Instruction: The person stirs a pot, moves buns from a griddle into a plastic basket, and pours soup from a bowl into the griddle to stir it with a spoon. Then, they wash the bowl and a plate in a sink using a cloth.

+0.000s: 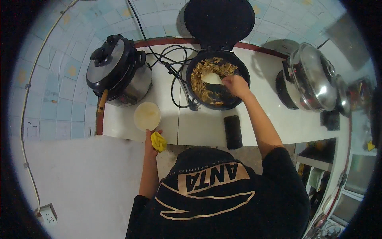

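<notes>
My right hand (237, 86) is closed around the handle end of a pale scoop (211, 78), over an open round electric griddle pan (247, 73). Chopped, browned food (198, 86) lies mostly along the pan's back and left, and the dark base shows at the lower right. A crumpled yellow cloth (159, 142) is held in my left hand (150, 142) at the counter's front edge. Those fingers reach the near rim of a pale bowl (147, 116); whether they grip it is unclear. The bowl's inside looks pale yellow.
Behind the pan its dark lid (219, 22) stands raised. A pressure cooker (119, 71) is on the left, with a wooden handle (102, 101) beside it. Coiled black cable (176, 77) lies between. A black phone-like object (233, 132) rests near the front edge. Lidded steel cookware (313, 79) stands right.
</notes>
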`<act>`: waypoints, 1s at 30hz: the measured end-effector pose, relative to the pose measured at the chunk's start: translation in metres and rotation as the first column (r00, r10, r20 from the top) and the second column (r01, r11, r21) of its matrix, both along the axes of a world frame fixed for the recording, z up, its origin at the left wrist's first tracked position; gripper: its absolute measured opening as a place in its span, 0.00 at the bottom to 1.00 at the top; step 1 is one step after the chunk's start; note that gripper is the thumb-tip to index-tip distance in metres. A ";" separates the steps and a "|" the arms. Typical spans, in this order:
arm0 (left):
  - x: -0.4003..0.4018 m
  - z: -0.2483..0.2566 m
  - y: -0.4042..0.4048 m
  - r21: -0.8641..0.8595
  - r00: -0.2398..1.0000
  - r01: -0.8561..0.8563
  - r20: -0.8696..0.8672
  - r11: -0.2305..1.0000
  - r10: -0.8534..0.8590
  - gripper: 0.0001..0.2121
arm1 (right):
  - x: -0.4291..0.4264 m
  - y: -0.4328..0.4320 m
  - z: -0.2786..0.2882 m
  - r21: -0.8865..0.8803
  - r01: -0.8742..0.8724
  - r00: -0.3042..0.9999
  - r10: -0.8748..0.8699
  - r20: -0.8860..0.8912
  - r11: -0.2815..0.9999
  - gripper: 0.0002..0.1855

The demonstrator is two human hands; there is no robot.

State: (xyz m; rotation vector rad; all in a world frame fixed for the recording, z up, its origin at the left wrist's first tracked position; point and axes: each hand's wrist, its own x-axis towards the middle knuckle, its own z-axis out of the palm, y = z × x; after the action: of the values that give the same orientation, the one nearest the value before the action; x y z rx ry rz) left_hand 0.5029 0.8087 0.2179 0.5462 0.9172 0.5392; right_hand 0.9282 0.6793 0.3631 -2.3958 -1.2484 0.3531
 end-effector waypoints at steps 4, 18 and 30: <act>0.002 -0.003 0.003 -0.028 1.000 -0.007 0.008 1.000 0.007 0.29 | 0.007 0.015 -0.007 0.037 -0.031 0.999 0.032 -0.024 0.999 0.13; 0.003 -0.006 0.002 -0.004 1.000 -0.008 0.026 1.000 0.008 0.28 | 0.053 -0.067 0.015 -0.195 0.000 0.946 0.063 0.318 0.981 0.13; 0.001 -0.001 0.002 -0.047 1.000 -0.001 -0.006 0.999 0.001 0.31 | 0.047 -0.047 0.004 -0.060 0.045 0.965 -0.028 0.262 0.997 0.13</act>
State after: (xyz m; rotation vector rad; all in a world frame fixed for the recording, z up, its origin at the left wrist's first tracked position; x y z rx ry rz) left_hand 0.5043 0.8109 0.2169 0.5054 0.9334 0.5158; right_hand 0.9751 0.6320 0.3671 -2.5827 -1.3189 0.0683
